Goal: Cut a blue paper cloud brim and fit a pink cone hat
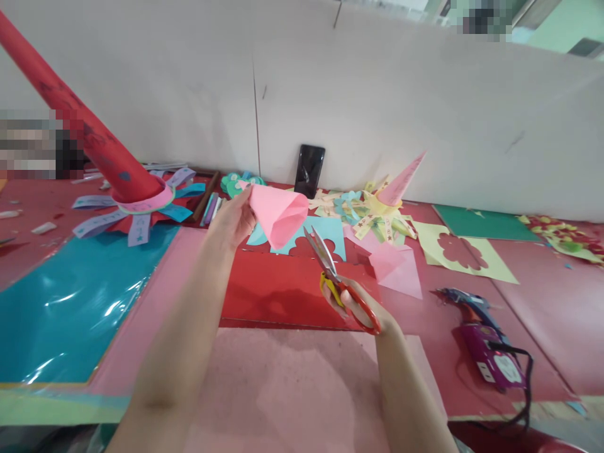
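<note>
A pink paper cone (278, 212) is held up in my left hand (240, 217), its wide mouth turned toward the right. My fingers are closed around its narrow end. Scissors (334, 267) with red and yellow handles sit in my right hand (346, 299), blades slightly parted and pointing up toward the cone but apart from it. Under both hands lies a red sheet (283, 289). Behind it is a light blue sheet (333, 233) with flower-shaped cut-outs. To the right of the scissors lies a pale pink paper piece (399, 269).
A tall red cone (123, 160) with paper strips stands at left, beside a shiny teal sheet (75, 302). A phone (309, 170) leans on the white wall. A pink cone (401, 182) stands behind. At right are a glue gun (472, 305), a purple power box (491, 358) and a yellow cut-out sheet (491, 267).
</note>
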`<state>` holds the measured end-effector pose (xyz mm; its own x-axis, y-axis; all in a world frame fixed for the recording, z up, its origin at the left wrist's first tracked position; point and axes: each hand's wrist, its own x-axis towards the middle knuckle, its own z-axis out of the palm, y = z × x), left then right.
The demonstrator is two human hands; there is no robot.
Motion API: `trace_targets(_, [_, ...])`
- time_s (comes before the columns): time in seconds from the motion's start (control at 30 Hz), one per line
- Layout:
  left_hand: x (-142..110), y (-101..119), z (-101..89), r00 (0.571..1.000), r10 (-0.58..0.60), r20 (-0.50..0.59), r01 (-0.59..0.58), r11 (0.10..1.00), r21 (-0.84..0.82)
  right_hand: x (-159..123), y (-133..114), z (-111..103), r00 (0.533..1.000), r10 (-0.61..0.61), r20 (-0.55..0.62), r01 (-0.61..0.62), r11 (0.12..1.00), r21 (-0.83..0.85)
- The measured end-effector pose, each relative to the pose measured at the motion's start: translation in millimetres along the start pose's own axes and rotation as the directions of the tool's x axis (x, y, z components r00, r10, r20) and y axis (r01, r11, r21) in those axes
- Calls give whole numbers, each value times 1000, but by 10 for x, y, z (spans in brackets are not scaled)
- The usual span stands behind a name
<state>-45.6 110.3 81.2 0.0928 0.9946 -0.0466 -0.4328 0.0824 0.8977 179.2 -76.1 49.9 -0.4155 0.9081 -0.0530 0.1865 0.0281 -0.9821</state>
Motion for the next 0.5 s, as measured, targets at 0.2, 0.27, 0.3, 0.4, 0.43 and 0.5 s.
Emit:
trace_targets(0.2, [-15,-23,26,999,17,50,-17,1000,-3,-11,27,6,998,67,-5,-67,998,-6])
trace_targets(0.27, [-47,-8,64,999,0,45,1,1000,-22,-12,38,6,997,77,-32,-77,997,-12])
trace_targets(0.3, [-66,1,84,999,-7,44,9,1000,-27,-11,42,4,996,78,-48,-80,997,-21])
trace_targets(0.4, [-121,27,134,997,-5,73,6,1000,-18,-8,50,-4,995,69,-67,-72,996,-45])
trace_targets(0.43, [-135,31,145,996,-1,84,2,1000,-12,-7,48,-6,996,67,-66,-70,996,-47])
trace_targets(0.5, [-153,33,156,996,1,89,-1,1000,2,-4,37,-8,996,62,-58,-65,997,-48])
